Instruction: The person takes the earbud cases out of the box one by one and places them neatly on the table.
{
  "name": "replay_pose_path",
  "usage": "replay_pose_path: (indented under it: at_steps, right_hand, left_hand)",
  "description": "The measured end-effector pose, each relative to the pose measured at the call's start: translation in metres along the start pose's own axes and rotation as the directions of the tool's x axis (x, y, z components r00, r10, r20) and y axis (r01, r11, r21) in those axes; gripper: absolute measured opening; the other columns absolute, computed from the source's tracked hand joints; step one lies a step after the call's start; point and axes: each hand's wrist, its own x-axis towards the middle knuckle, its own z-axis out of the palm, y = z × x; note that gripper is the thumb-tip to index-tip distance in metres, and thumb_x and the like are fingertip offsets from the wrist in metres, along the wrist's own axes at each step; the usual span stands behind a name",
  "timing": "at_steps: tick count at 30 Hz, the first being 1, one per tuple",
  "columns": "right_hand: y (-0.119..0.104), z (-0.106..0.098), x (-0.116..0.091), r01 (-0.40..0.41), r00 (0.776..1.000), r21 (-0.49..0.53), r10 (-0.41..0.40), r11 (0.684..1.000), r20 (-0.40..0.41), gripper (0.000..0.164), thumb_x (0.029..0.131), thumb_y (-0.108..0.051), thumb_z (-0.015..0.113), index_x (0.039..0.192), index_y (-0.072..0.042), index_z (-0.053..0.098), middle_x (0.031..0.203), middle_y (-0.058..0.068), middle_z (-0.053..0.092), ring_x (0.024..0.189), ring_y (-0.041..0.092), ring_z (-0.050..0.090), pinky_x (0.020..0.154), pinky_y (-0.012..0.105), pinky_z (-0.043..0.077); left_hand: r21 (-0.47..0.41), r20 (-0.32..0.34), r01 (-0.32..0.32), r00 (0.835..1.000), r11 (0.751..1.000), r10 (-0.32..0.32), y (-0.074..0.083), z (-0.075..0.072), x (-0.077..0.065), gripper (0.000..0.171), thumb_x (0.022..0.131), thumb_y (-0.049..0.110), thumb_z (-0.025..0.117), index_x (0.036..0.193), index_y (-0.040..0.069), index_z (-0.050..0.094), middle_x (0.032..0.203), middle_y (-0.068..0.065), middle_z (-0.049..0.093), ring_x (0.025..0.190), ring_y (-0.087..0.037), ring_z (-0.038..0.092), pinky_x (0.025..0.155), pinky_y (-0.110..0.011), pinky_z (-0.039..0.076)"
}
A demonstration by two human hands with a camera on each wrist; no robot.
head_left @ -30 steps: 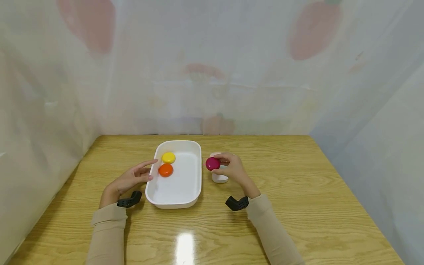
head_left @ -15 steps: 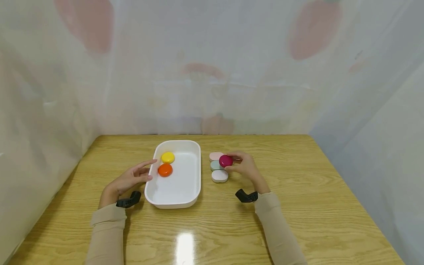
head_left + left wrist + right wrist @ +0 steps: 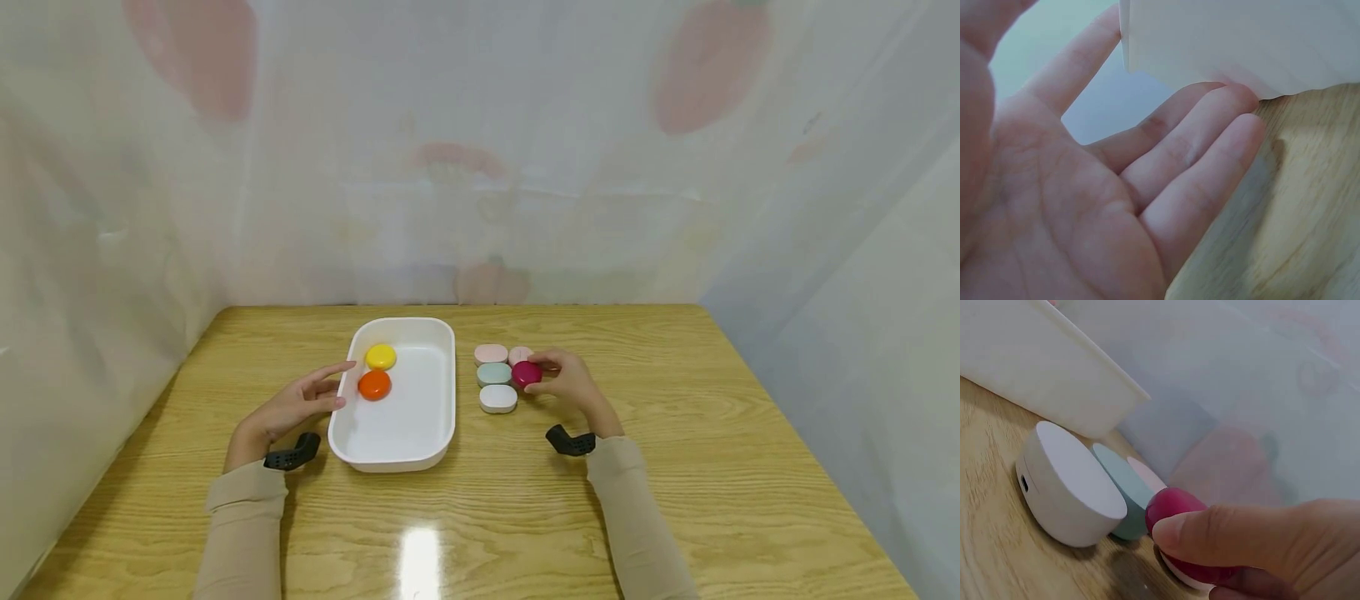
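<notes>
My right hand (image 3: 573,385) pinches a glossy magenta round disc (image 3: 526,374) between thumb and fingers. In the right wrist view the disc hangs close over the table, at the right end of a row of oval cases. The row has a pink oval case (image 3: 491,355), a mint green one (image 3: 494,374) and a white one (image 3: 1075,481) with a small port in its side. Partly behind the disc lies a pale pink round piece (image 3: 520,356). My left hand (image 3: 296,403) rests its extended fingers against the left side of a white tray (image 3: 454,392).
Inside the tray, near its left wall, lie a yellow disc (image 3: 381,357) and an orange disc (image 3: 375,385). The wooden table (image 3: 487,517) ends at a pale printed curtain (image 3: 585,242) at the back. Curtain also hangs at both sides.
My right hand has carried the magenta disc rightward from beside the tray, across the oval cases, and lowered it at their right end. The pale pink round piece has come into sight. My left hand stays put.
</notes>
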Motion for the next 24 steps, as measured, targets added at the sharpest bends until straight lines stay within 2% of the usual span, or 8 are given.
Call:
replay_pose_path:
  at_steps: [5,12,15,17,21,23,24]
  right_hand:
    - [0.003,-0.002,-0.002,-0.008,1.0,-0.024,0.008,1.0,0.017,0.046,0.076,-0.003,0.079,0.118,0.009,0.063,0.118,0.029,0.062,0.107,0.039,0.065,0.092,0.043,0.057]
    - [0.008,-0.001,-0.001,-0.017,0.999,-0.057,0.019,0.998,0.028,0.047,0.077,-0.005,0.079,0.118,0.009,0.063,0.117,0.028,0.063,0.106,0.04,0.065,0.093,0.045,0.056]
    - [0.011,-0.001,-0.001,-0.016,0.999,-0.053,0.018,0.998,0.029,0.047,0.076,-0.006,0.08,0.117,0.008,0.064,0.115,0.027,0.063,0.107,0.039,0.064,0.094,0.044,0.056]
    - [0.014,0.0,0.0,0.013,1.0,-0.044,-0.012,0.999,0.02,0.047,0.075,-0.012,0.082,0.114,0.006,0.066,0.109,0.022,0.065,0.101,0.031,0.067,0.09,0.038,0.058]
    - [0.016,0.002,0.0,0.013,1.0,-0.051,-0.012,0.999,0.02,0.045,0.074,-0.012,0.083,0.112,0.006,0.067,0.109,0.022,0.067,0.098,0.029,0.068,0.088,0.037,0.058]
    - [0.016,0.003,0.0,0.002,1.0,-0.056,-0.001,0.998,0.018,0.044,0.074,-0.009,0.082,0.113,0.007,0.067,0.111,0.023,0.067,0.098,0.03,0.068,0.089,0.038,0.058]
    - [0.015,0.004,0.001,-0.015,0.999,-0.06,0.016,0.998,0.028,0.044,0.074,-0.004,0.081,0.114,0.008,0.066,0.114,0.027,0.065,0.102,0.036,0.066,0.09,0.043,0.057]
  left_hand:
    - [0.0,0.0,0.002,1.0,1.0,-0.002,0.0,0.0,0.0,0.067,0.098,0.023,0.056,0.154,0.014,0.021,0.15,-0.031,0.035,0.132,-0.043,0.045,0.109,-0.052,0.044]
    - [-0.011,0.008,-0.007,1.0,1.0,0.007,0.0,-0.001,0.0,0.067,0.098,0.022,0.056,0.154,0.013,0.021,0.149,-0.03,0.037,0.128,-0.034,0.051,0.105,-0.037,0.049]
    - [-0.005,0.008,-0.004,1.0,1.0,0.004,-0.001,-0.001,0.0,0.066,0.098,0.022,0.056,0.154,0.013,0.022,0.149,-0.03,0.037,0.127,-0.033,0.052,0.105,-0.039,0.049]
    - [-0.001,0.007,-0.003,1.0,1.0,0.003,0.0,-0.001,0.0,0.066,0.098,0.022,0.055,0.154,0.013,0.022,0.149,-0.03,0.037,0.128,-0.034,0.051,0.106,-0.042,0.048]
    - [-0.008,0.007,0.003,1.0,1.0,-0.003,0.003,-0.001,-0.001,0.067,0.098,0.022,0.056,0.154,0.012,0.021,0.15,-0.031,0.035,0.128,-0.035,0.05,0.106,-0.041,0.049]
    - [-0.012,0.009,0.002,1.0,1.0,-0.002,0.005,-0.001,-0.002,0.067,0.098,0.022,0.056,0.154,0.011,0.021,0.15,-0.032,0.034,0.129,-0.035,0.05,0.105,-0.041,0.049]
    - [-0.014,0.01,0.002,1.0,1.0,-0.002,0.005,-0.001,-0.002,0.067,0.098,0.022,0.056,0.154,0.011,0.021,0.151,-0.032,0.033,0.128,-0.034,0.051,0.105,-0.039,0.05]
